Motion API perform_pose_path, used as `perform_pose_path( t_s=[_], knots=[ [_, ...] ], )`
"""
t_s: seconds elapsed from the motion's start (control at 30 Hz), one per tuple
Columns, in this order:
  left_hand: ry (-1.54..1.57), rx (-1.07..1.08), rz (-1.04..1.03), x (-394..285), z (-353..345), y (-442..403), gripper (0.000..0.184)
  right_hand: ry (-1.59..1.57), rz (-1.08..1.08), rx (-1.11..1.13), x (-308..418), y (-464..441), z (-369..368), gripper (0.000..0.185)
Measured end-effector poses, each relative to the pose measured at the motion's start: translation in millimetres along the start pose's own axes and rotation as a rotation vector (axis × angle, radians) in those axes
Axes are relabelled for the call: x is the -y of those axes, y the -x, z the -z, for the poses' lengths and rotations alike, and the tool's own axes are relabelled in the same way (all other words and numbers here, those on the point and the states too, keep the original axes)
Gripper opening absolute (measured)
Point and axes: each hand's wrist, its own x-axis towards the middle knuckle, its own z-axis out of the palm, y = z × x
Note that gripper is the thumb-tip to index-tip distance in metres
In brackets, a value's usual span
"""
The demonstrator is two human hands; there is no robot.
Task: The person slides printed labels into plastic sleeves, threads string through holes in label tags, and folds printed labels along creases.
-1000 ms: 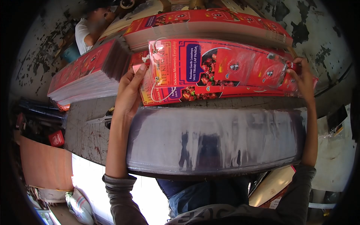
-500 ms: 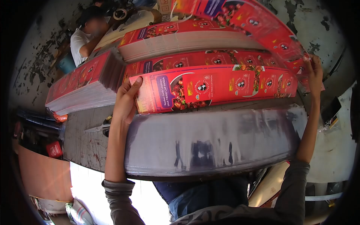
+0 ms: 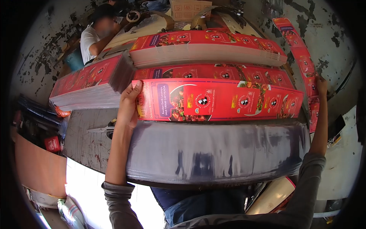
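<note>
My left hand point(image 3: 130, 100) pinches the left end of a long red printed cardboard strip point(image 3: 225, 101), thumb on its front face. This strip shows a panda logo and pictures of food, and it leans back in front of a stack of like strips point(image 3: 167, 71). Off to the right, my right hand point(image 3: 322, 84) grips another red printed strip point(image 3: 303, 59) by its edge, standing steeply on end. Fingers of that hand are partly hidden. Nearest my body lies a stack of clear plastic sleeves point(image 3: 217, 152), which neither hand touches.
Further stacks of red strips stand at the back point(image 3: 206, 53) and at the left point(image 3: 85, 84). Scissors point(image 3: 101, 129) lie on the worn dark table point(image 3: 85, 143). Beyond the left stack sits another person point(image 3: 91, 40). A tape roll point(image 3: 133, 16) is at the back.
My right hand has moved slightly right and down, swinging its strip from over the back stacks to a steep position at the right. My left hand keeps its hold; the view has shifted slightly.
</note>
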Motion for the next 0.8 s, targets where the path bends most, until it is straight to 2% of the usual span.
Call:
perform_pose_path(
  t_s=[0.03, 0.1, 0.13, 0.2, 0.23, 0.3, 0.33, 0.4, 0.43, 0.5, 0.57, 0.6, 0.67, 0.73, 0.8],
  knots=[
    [0.012, -0.042, -0.021, -1, 2, -1, 0.026, -0.006, 0.008, 0.003, -18, -9, -17, 0.046],
    [0.013, -0.035, -0.002, 1, 6, -1, 0.026, -0.040, -0.106, 0.171, -42, -22, -46, 0.036],
    [0.015, -0.018, 0.026, 1, 7, -1, 0.026, -0.044, -0.110, 0.177, -29, -15, -48, 0.036],
    [0.016, -0.069, 0.027, -2, -1, 2, 0.026, -0.433, -0.133, 0.412, 19, 10, -49, 0.038],
    [0.028, -0.120, 0.023, -3, -4, 2, 0.026, -0.438, -0.138, 0.415, 9, 7, -60, 0.038],
    [0.033, -0.104, 0.024, -4, -2, 1, 0.026, -0.358, 0.044, 0.555, -21, -2, -90, 0.039],
    [0.044, -0.091, 0.022, -3, -1, 2, 0.026, -0.361, 0.041, 0.564, -17, 0, -91, 0.039],
    [0.035, -0.082, 0.026, -2, 2, 1, 0.027, -0.008, 0.109, 0.630, 26, 5, -65, 0.042],
    [0.031, -0.063, 0.027, -1, 2, 0, 0.027, 0.003, -0.047, 0.476, 82, 30, -33, 0.043],
    [0.059, -0.049, 0.027, -5, -6, 2, 0.027, -0.121, 0.080, 0.366, 107, 22, 4, 0.041],
    [0.081, -0.031, 0.020, -5, -8, 4, 0.030, -0.103, 0.254, 0.279, 156, 27, 29, 0.039],
    [0.082, -0.044, 0.024, -6, -11, 5, 0.030, -0.103, 0.261, 0.290, 187, 43, 34, 0.039],
    [0.159, -0.034, 0.033, -13, -16, 8, 0.031, -0.265, 0.501, 0.464, 250, 89, 40, 0.036],
    [0.164, -0.008, 0.050, -14, -10, 7, 0.034, -0.227, 0.567, 0.623, 292, 133, 33, 0.035],
    [0.218, 0.130, 0.061, -18, -12, 7, 0.037, -0.158, 0.726, 0.738, 317, 164, 18, 0.040]
  ],
)
